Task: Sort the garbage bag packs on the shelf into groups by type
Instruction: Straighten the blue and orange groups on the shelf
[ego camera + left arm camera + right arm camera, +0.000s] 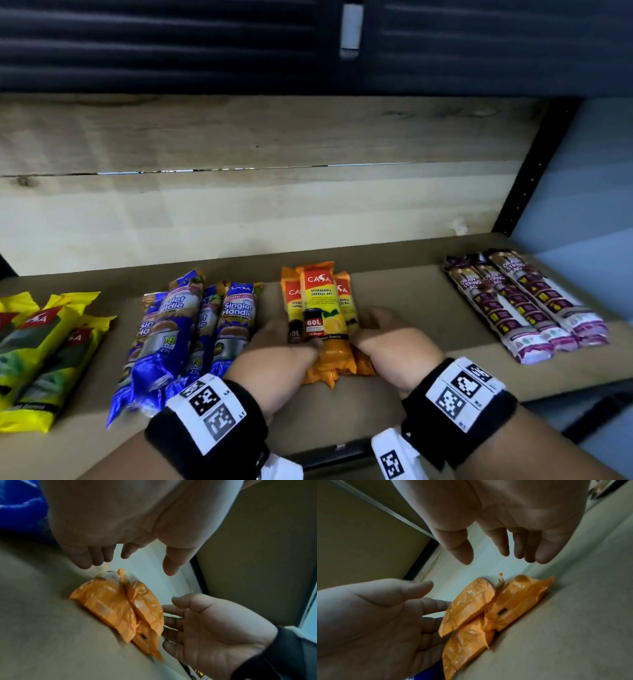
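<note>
Flanking orange packs (pixel 323 308), both hands (pixel 394 349).

Orange packs (pixel 323 308): your left hand (pixel 274 356) and right hand (pixel 394 353) cover their lower sides.
Yellow packs (pixel 37 349): far beyond your left hand, cut off at the edge.
Small print: too blurred to read.

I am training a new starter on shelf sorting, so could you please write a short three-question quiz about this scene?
1. True or false: the orange packs lie between the blue packs and the purple-and-white packs.
2. Which packs do the left hand and right hand flank? A yellow B orange C blue
3. Fill in: the yellow packs lie at the shelf's far ____.

Key: 1 true; 2 B; 3 left.
</note>
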